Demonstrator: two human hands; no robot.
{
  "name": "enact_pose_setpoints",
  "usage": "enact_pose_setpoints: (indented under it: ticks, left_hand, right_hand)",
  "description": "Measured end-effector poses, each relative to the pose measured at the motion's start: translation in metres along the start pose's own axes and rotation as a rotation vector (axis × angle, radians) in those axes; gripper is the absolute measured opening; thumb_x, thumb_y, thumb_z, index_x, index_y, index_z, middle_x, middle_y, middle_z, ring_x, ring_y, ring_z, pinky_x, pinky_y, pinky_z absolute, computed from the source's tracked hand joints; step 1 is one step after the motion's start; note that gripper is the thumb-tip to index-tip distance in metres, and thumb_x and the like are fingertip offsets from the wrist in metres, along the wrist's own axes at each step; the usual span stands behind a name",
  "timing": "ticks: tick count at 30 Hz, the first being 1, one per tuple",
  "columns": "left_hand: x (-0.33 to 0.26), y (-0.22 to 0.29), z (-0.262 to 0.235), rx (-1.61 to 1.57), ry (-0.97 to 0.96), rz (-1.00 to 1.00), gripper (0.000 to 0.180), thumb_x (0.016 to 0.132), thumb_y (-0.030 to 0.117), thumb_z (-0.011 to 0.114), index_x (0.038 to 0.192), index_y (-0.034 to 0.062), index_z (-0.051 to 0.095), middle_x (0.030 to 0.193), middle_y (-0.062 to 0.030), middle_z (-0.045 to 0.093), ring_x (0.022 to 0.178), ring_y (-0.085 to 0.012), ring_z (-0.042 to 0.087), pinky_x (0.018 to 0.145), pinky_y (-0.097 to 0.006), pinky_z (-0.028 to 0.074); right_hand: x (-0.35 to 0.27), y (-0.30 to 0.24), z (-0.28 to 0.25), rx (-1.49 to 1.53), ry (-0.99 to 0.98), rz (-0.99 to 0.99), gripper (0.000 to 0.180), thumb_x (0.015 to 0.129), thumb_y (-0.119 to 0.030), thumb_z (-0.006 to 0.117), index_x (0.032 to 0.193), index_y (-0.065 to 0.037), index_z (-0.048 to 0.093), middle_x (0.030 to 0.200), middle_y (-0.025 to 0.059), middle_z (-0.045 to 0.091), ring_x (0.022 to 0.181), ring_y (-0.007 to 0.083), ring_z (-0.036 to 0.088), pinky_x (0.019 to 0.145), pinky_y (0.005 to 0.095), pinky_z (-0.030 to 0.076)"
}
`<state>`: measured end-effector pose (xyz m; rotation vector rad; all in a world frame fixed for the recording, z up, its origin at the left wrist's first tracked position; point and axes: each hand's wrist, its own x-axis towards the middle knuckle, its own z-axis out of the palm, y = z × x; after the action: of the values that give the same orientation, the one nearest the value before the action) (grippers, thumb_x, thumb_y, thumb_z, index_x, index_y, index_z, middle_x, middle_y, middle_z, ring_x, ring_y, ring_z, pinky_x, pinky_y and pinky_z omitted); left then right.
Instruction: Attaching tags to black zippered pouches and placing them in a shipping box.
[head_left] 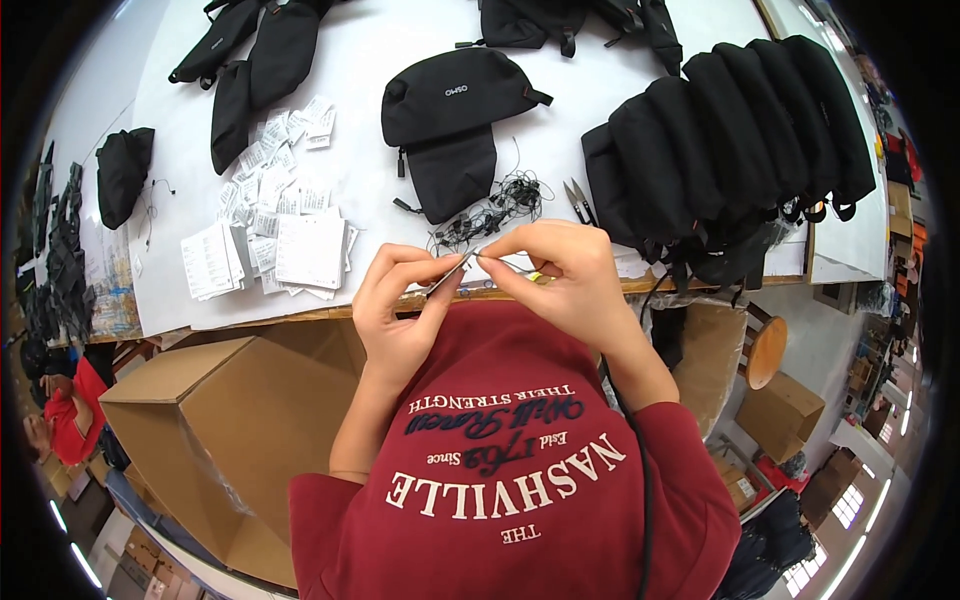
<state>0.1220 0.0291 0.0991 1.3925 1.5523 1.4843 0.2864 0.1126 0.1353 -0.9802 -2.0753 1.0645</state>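
Note:
In front of my chest, at the table's near edge, my left hand pinches a small thin tag, seen almost edge-on. Close against it, my right hand pinches a thin dark cord at the tag's upper end. Whether the cord passes through the tag is too small to tell. Just beyond my fingers lies a tangle of black tag strings. A black bag lies behind the tangle, its lower part toward me. White tags are stacked and scattered left of my left hand.
Thread snips lie right of the tangle, beside a row of black bags. More black bags rest at the far left, and a single one nearer the left edge. An open cardboard box stands below the table.

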Motion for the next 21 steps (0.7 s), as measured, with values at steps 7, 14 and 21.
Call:
enact_pose_setpoints:
  ticks: [7, 14, 21]
  left_hand:
    - [-0.001, 0.0039, 0.0011, 0.054, 0.017, 0.027, 0.027, 0.069, -0.011, 0.073, 0.092, 0.0012, 0.071, 0.08, -0.0075, 0.06, 0.071, -0.0159, 0.058, 0.062, -0.025, 0.046]
    - [0.0, 0.0021, -0.0041, 0.032, -0.017, 0.069, 0.027, 0.067, -0.01, 0.073, 0.091, 0.0013, 0.071, 0.078, -0.007, 0.059, 0.068, -0.015, 0.057, 0.06, -0.024, 0.046]
    - [-0.0021, 0.005, 0.0013, 0.06, -0.01, 0.049, 0.025, 0.069, -0.01, 0.072, 0.091, 0.0008, 0.071, 0.079, -0.006, 0.059, 0.069, -0.014, 0.056, 0.061, -0.023, 0.045]
  right_hand:
    - [-0.0027, 0.0037, 0.0045, -0.002, 0.037, -0.044, 0.006, 0.075, -0.005, 0.074, 0.079, -0.003, 0.07, 0.063, 0.0035, 0.062, 0.046, 0.0096, 0.044, 0.042, 0.0243, 0.029]
    - [-0.0029, -0.0004, 0.0008, 0.086, -0.004, 0.124, 0.008, 0.076, -0.007, 0.075, 0.081, -0.003, 0.071, 0.064, 0.0014, 0.063, 0.045, 0.0054, 0.037, 0.041, 0.0226, 0.025]
    - [-0.0024, 0.0002, -0.0008, 0.063, -0.005, 0.082, 0.009, 0.077, -0.014, 0.074, 0.079, -0.007, 0.07, 0.065, 0.003, 0.064, 0.045, 0.0124, 0.046, 0.042, 0.0253, 0.034]
